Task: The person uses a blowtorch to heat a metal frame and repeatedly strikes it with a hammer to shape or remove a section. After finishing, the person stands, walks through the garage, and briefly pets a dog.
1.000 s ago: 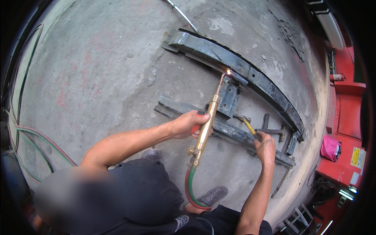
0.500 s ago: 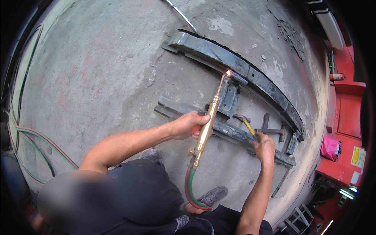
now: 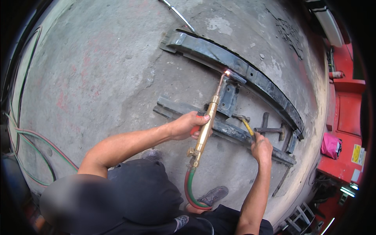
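My left hand point(image 3: 188, 124) is closed round a brass gas torch point(image 3: 204, 135). Something red and black, not clear in kind, shows in the same grip. The torch's bent copper tip points away from me, and a small bright flame point(image 3: 227, 73) burns at it. That flame meets the near edge of a long curved dark metal beam point(image 3: 211, 54), beside the end of a bracket plate point(image 3: 228, 100) with holes. A straight metal beam point(image 3: 239, 132) lies under the torch. Over this beam's right part, my right hand point(image 3: 261, 148) grips a hammer point(image 3: 247, 126) by its yellow handle.
Red and green hoses point(image 3: 189, 190) hang from the torch past my shoe point(image 3: 214, 195); more hoses point(image 3: 47, 147) lie at left. A dark hammer point(image 3: 270, 130) rests between the beams at right. A shiny metal bar point(image 3: 178, 15) lies beyond. Red cabinets point(image 3: 346, 113) and a pink bag point(image 3: 331, 146) stand far right.
The flame at the torch tip looks whiter and brighter, and the tip has shifted very slightly left. My right hand has moved slightly, still gripping the hammer.
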A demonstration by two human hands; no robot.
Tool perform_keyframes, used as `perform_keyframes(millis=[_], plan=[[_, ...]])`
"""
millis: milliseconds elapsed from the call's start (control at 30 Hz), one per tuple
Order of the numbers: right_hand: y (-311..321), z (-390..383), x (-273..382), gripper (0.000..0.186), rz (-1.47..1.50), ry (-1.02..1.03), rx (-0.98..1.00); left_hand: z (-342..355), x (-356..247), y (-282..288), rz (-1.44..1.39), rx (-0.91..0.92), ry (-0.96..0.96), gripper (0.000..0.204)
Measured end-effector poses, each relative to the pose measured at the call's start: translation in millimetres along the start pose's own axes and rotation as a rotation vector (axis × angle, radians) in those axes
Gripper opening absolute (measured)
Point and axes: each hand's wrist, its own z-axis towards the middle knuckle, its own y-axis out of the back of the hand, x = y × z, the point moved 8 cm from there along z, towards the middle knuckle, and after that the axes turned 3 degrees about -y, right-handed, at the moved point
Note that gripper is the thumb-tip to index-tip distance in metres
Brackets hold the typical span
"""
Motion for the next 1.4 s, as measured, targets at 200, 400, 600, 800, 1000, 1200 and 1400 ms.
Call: perform_keyframes(millis=[200,400,600,800,1000,1200,1400], plan=[[-15.5,8.1,-50.0,0.048,0.558,-0.069,-0.062,1.0,0.7,0.5,0.016,-0.006,0.015,0.037],[11.8,-2.5,-23.6,0.052,1.072,-0.114,-0.029,1.1,3.1,3.1,0.011,-0.033,0.020,0.038],[20.1,0.2,11.0,0.043,1.072,0.109,-0.226,1.6,-1.0,-0.5,0.032,-0.039,0.020,0.040],[16.0,-6.4,48.2,0.036,0.955,0.168,-0.310,2.0,1.1,1.4,0.052,-0.042,0.023,0.040],[37.5,-6.5,69.6,0.043,0.872,0.194,-0.363,-4.7,-5.8,-0.4,0.035,-0.019,-0.013,0.039],[84.9,-29.4,63.6,0.047,1.113,0.440,-0.880,-10.9,-8.7,9.1,0.018,-0.095,-0.009,0.040],[35.0,23.6,81.9,0.050,0.644,0.234,-0.436,-12.8,-7.2,-1.7,0.037,-0.054,-0.009,0.041]])
